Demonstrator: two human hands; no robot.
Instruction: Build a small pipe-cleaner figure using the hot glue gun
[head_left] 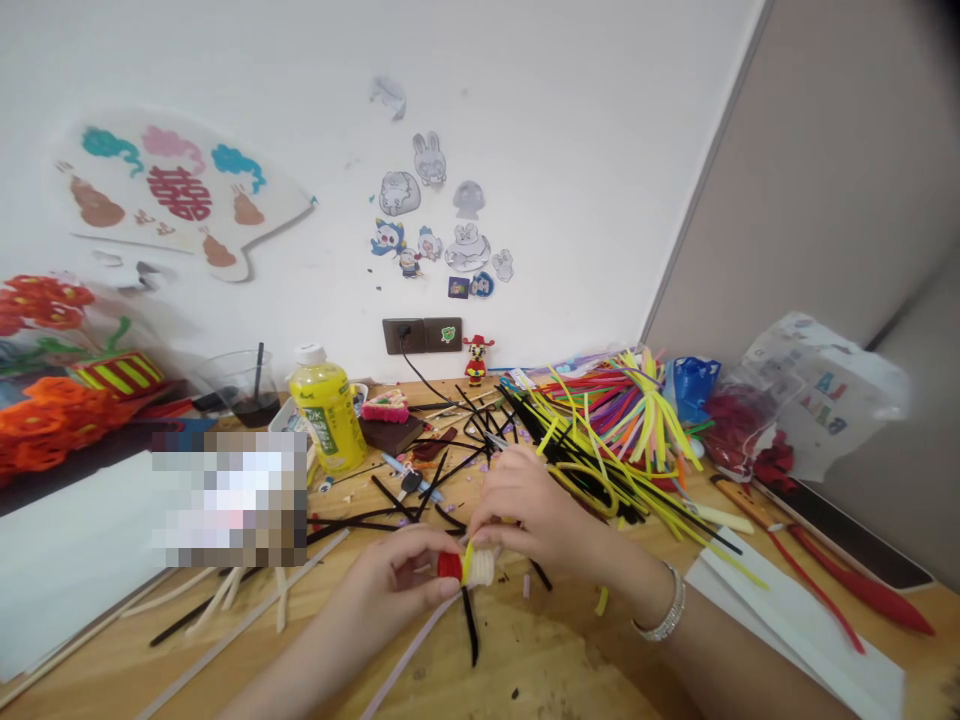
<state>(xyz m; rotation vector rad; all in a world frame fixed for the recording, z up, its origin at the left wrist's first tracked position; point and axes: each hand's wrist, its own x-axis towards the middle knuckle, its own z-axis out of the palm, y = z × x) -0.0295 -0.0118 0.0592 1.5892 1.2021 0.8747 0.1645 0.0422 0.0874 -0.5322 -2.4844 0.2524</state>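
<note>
Coils (482,568), red and white, sit pinched in the left hand (401,572). The right hand (525,505) grasps a yellow strip (468,562) between them, over the desk (570,665).

The left hand (401,572) hides one end of the red-and-white roll (480,568) from my remote view — a pixelated patch (232,500) masks whatever lies beneath, the left edge crops the orange flowers (60,425), a dark speck (515,693) defies identification.
</note>
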